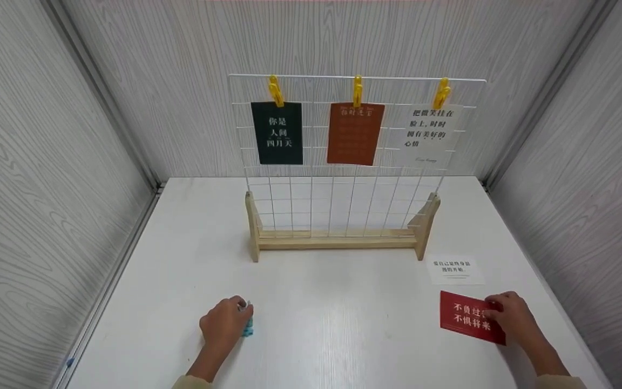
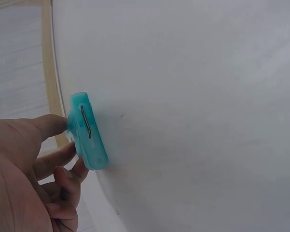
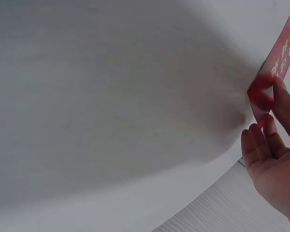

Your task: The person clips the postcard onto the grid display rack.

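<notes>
My left hand (image 1: 223,325) is low at the left of the white table. Thumb and fingers pinch a teal clothespin (image 2: 90,133), whose metal spring shows in the left wrist view; in the head view the hand hides part of it. On the right side, my right hand (image 1: 517,320) holds a red card (image 1: 465,320) with white writing by its right edge, between thumb and fingers. The right wrist view shows the card's end raised and bent slightly at the grip. A white card (image 1: 455,270) with dark writing lies on the table just beyond the red one.
A white wire grid (image 1: 322,205) stands upright in a wooden base (image 1: 338,244) toward the back. From its top hang a dark green card (image 1: 280,154), an orange-brown card (image 1: 354,146) and another white card (image 1: 430,151), each under a yellow clothespin (image 1: 358,91). Pale wood-grain walls enclose the table.
</notes>
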`<state>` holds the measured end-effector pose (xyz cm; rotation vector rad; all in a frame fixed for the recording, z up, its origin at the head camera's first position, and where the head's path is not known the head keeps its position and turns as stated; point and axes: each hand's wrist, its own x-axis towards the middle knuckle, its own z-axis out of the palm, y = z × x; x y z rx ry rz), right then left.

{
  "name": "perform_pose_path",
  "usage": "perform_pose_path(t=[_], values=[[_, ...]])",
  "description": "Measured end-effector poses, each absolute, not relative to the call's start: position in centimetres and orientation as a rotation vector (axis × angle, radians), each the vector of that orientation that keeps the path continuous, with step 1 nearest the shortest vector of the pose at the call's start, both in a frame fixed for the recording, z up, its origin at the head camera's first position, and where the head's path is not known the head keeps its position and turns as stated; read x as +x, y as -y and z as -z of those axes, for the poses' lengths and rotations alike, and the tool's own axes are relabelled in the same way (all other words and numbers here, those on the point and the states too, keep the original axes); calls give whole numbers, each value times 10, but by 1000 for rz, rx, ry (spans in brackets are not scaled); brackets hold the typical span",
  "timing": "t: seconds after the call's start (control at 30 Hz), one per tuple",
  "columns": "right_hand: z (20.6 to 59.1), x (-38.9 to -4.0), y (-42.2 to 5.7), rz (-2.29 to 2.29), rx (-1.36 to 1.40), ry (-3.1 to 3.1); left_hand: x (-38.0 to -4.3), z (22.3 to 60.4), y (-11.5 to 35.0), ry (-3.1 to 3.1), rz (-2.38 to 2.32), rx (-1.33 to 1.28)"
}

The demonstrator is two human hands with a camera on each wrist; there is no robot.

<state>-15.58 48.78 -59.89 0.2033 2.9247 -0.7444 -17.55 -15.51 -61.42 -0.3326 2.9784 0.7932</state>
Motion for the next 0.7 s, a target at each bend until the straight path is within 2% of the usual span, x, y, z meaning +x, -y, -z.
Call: perform_pose_path(t=[0.27,0.7], values=[[592,-158,-484,786,219,-2902,-173,615,158,-3016,-914,-280],[586,-155,-469,940,127,-3005,-173,610,154,-2941,-1089,-342]])
